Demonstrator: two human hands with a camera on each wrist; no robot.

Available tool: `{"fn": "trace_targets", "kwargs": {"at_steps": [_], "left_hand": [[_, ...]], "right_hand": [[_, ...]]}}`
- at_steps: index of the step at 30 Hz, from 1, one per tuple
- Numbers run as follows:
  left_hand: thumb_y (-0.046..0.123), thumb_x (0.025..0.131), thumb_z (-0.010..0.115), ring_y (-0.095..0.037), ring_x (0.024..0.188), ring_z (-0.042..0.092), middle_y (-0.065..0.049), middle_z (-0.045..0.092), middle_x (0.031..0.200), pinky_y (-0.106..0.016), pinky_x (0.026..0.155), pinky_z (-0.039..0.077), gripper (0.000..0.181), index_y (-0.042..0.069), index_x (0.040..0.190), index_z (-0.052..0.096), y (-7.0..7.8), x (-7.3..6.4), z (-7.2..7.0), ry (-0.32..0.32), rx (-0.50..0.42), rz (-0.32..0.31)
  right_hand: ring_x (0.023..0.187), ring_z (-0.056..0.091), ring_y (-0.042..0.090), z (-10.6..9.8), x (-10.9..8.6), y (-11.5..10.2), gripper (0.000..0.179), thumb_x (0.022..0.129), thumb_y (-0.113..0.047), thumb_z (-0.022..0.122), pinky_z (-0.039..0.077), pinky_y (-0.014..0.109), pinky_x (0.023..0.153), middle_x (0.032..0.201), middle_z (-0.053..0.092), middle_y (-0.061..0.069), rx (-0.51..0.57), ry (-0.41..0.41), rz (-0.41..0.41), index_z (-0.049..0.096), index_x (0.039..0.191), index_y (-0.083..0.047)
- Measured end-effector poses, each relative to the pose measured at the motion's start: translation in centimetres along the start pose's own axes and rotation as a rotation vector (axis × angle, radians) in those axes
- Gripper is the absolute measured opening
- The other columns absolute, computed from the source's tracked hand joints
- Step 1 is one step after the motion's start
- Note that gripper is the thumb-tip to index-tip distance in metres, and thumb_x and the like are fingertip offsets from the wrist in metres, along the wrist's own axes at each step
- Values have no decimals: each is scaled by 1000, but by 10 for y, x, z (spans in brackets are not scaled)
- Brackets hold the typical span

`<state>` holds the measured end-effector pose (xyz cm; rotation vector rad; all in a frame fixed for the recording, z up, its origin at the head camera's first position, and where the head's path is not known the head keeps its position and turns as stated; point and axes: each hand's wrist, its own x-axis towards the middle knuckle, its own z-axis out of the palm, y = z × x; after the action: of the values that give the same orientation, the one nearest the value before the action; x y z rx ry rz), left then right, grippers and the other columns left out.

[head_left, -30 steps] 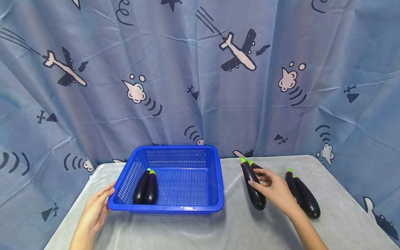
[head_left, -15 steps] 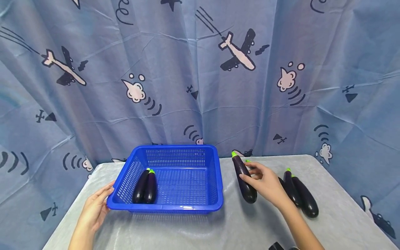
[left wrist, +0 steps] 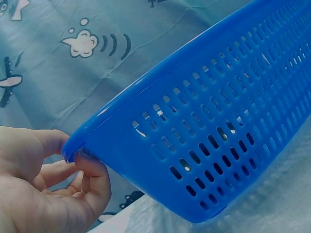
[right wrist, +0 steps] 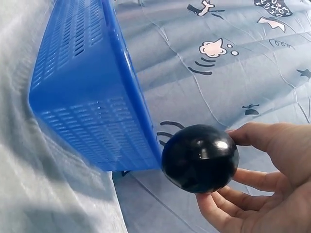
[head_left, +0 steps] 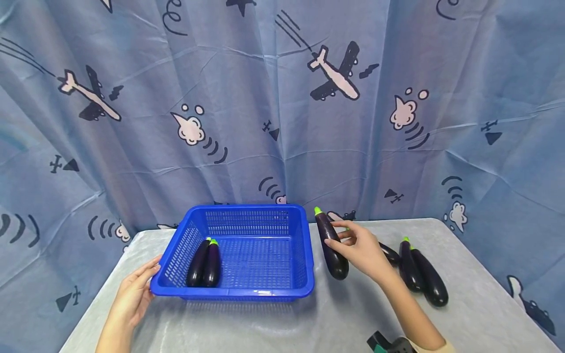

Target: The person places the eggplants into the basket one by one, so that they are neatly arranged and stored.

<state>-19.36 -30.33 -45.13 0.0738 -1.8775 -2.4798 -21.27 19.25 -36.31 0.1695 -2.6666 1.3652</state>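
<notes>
My left hand [head_left: 133, 291] pinches the near-left rim of a blue plastic basket [head_left: 238, 293]; in the left wrist view its thumb and curled fingers meet at the lip. Two dark eggplants [head_left: 213, 267] with green stem ends lie side by side at the basket's left. Just right of the basket, my right hand [head_left: 361, 250] grips another eggplant [head_left: 327, 242] between thumb and fingers, stem end pointing away. The right wrist view shows that eggplant's round black end [right wrist: 200, 158] close beside the basket wall [right wrist: 92, 97]. The basket's right half holds nothing.
One eggplant [head_left: 389, 254] lies partly hidden behind the right hand and forearm. Two more eggplants [head_left: 429, 280] rest together at the right of the grey cloth-covered table [head_left: 229, 331]. A blue patterned curtain [head_left: 238, 122] hangs behind the table.
My right hand has carried its eggplant leftward and slightly away, toward the basket, uncovering part of the eggplant behind it. The left hand stays at the basket rim.
</notes>
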Motion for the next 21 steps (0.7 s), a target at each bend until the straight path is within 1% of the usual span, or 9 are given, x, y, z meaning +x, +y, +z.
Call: {"fn": "trace_targets", "kwargs": {"at_steps": [3,7,9,11,14,15,18,21], "left_hand": [[6,112,45,-7,84,73,11,75,103,-23,72,58,47,36,104,80,0,0,0,-1,-1,-2],[7,112,45,-7,86,73,12,75,104,-23,72,58,46,36,104,80,0,0,0,-3,0,-1],[6,112,45,-7,86,73,12,75,104,-23,72,58,46,36,104,80,0,0,0,-6,-2,4],[6,112,45,-7,85,73,11,75,104,-23,72,58,46,35,104,80,0,0,0,-8,-3,7],[6,112,45,-7,85,73,11,76,103,-23,72,59,46,36,105,80,0,0,1,-9,1,10],[6,112,45,-8,85,73,11,76,103,-24,73,59,46,36,105,80,0,0,1,-10,2,11],[6,112,46,-8,85,73,10,76,104,-24,73,59,46,35,105,80,0,0,1,-10,3,13],[6,112,45,-8,86,73,10,76,104,-24,73,59,45,35,105,80,0,0,0,-10,-2,14]], "right_hand": [[99,74,37,3,3,-5,52,95,-21,79,64,47,79,121,71,30,-4,-9,-4,62,139,2],[103,73,36,9,6,-9,62,97,-20,78,64,46,82,131,68,27,-6,-24,-2,54,149,4],[103,73,35,12,8,-11,64,97,-19,78,64,46,83,132,68,26,0,-29,-1,52,150,4],[101,73,35,15,10,-13,60,97,-19,78,64,45,82,131,68,28,8,-31,1,55,148,4],[100,74,35,20,12,-16,53,96,-20,79,64,46,81,139,60,33,17,-33,9,62,141,1],[100,74,35,21,13,-17,51,96,-20,79,64,46,81,139,60,33,21,-34,10,64,140,1],[100,74,36,26,15,-20,51,95,-20,80,64,47,81,135,62,32,37,-45,6,64,138,1],[97,75,36,32,19,-23,51,94,-20,81,64,47,79,116,71,27,52,-56,-4,64,137,3]]}}
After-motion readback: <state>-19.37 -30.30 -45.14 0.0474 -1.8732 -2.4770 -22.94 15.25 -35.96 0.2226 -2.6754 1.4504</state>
